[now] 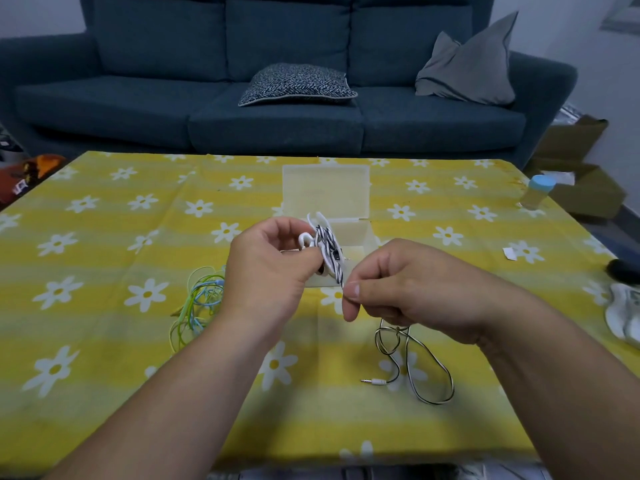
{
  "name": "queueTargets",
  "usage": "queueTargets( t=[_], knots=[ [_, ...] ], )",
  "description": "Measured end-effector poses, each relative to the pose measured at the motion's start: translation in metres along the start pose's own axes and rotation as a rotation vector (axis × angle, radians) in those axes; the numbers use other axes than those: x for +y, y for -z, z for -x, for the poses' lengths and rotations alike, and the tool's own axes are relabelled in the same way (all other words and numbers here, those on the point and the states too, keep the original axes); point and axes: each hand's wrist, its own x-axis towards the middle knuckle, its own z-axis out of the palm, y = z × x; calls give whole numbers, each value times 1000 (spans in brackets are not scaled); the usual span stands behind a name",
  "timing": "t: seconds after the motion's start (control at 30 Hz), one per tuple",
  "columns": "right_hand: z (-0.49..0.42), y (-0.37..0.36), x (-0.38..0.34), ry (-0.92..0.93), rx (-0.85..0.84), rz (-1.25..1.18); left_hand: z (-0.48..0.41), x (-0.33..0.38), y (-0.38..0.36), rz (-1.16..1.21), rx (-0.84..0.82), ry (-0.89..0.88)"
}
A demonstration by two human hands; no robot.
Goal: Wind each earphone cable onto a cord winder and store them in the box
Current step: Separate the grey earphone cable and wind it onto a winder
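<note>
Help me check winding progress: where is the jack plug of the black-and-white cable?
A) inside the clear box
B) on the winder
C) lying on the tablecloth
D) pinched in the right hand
C: the jack plug lies on the tablecloth, at the loose end of the black-and-white cable that the right hand pinches; the left hand holds the cord winder.

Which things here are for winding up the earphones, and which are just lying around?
For the job: white cord winder in the left hand; black-and-white earphone cable pinched by the right hand; green and blue earphone cables; clear plastic box.
Just lying about: blue-capped bottle; white paper scrap; patterned cushion and grey cushion on the sofa; cardboard boxes.
</note>
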Motion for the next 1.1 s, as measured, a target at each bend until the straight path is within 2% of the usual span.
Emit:
queueTargets(
  t=[0.13,0.23,0.33,0.53,0.83,1.1],
  knots=[
    [0,0,-1,42,48,-9,3,1,1,-161,-76,-160],
    [-1,2,-3,71,159,-102,6,0,1,-314,-138,-281],
    [-2,7,-3,63,275,-226,6,0,1,-348,-171,-302],
    [-2,10,-3,57,365,-324,5,-1,1,-382,-259,-276],
    [-8,16,6,134,659,-139,8,2,-2,-152,-457,-105],
    [-16,11,13,58,529,-269,10,5,0,89,-475,-30]
  ],
)
